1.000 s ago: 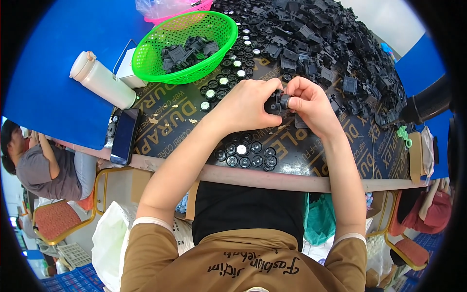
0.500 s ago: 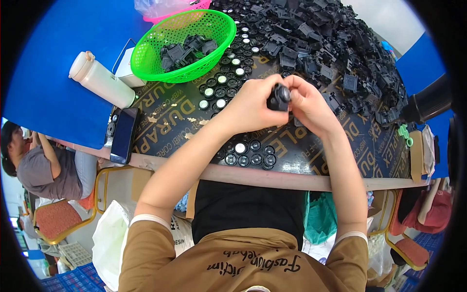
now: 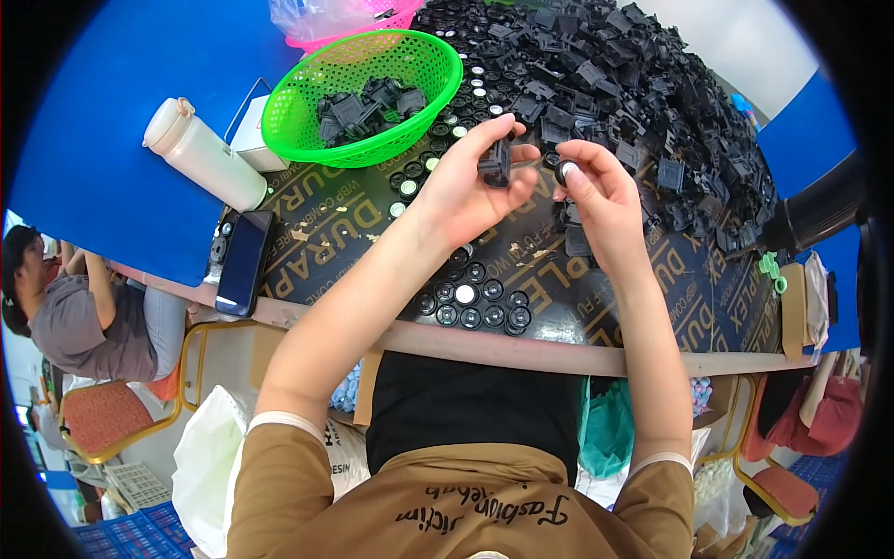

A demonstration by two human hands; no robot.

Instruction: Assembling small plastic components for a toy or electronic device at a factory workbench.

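Small black plastic part (image 3: 494, 164), pinched in left hand (image 3: 466, 191) fingertips just right of the green basket (image 3: 307, 93), looks light, rigid, hard-edged, best held by its side walls. Right hand (image 3: 596, 200), just right of it, pinches a small round black cap (image 3: 565, 171) with pale centre, light, probably slippery. More parts heap behind on the surface (image 3: 596, 289).

Both bare arms come up from the bottom and bend in toward each other over the middle of the worktop. The left hand (image 3: 466, 186) is raised, thumb and fingers pinched shut around something small. The right hand (image 3: 596, 196) is just beside it, not touching, its fingertips (image 3: 568, 172) pinched too. Both wrists are tipped up.
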